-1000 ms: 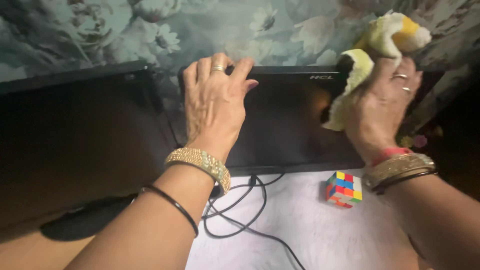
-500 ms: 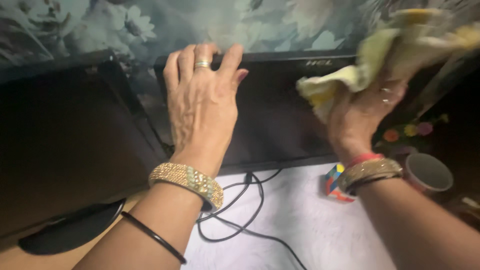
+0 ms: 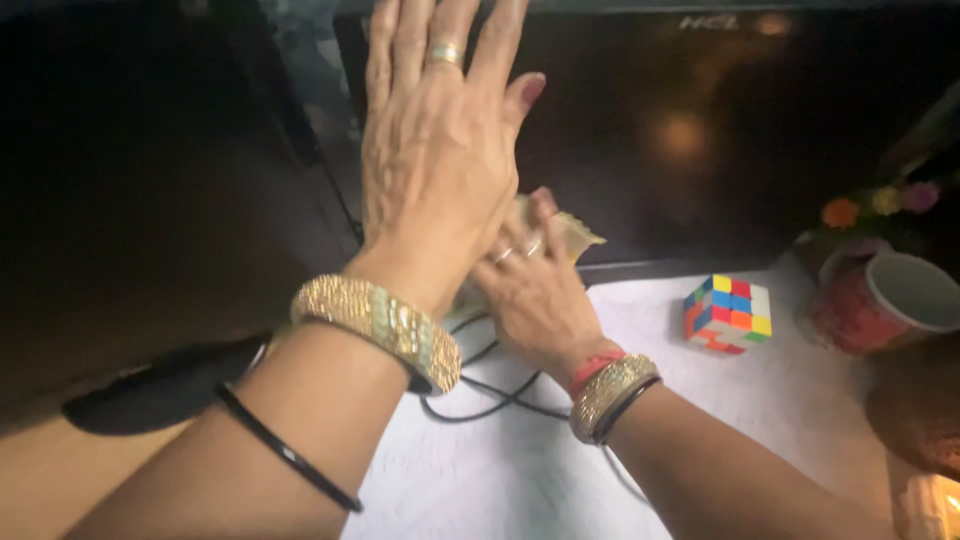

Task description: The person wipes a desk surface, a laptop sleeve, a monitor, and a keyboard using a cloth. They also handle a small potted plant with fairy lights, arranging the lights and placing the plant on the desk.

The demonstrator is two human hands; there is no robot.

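Observation:
My left hand (image 3: 435,150) rests flat against the dark screen of a black monitor (image 3: 690,140), fingers spread and pointing up, a ring on one finger. My right hand (image 3: 530,290) sits lower, partly under the left wrist, closed on a pale yellow cloth (image 3: 575,232) pressed at the monitor's bottom edge. Only a corner of the cloth shows. Both wrists wear gold bangles.
A colourful puzzle cube (image 3: 728,312) lies on the white table cover (image 3: 520,470) right of my right hand. A red-and-white mug (image 3: 890,300) and small flowers (image 3: 870,205) stand at the right. Black cables (image 3: 480,400) run under my wrists. A second dark monitor (image 3: 130,190) stands left.
My right hand carried the cloth from the monitor's upper right down to its lower edge, under my left hand. The view dropped closer; the left hand stayed on the screen.

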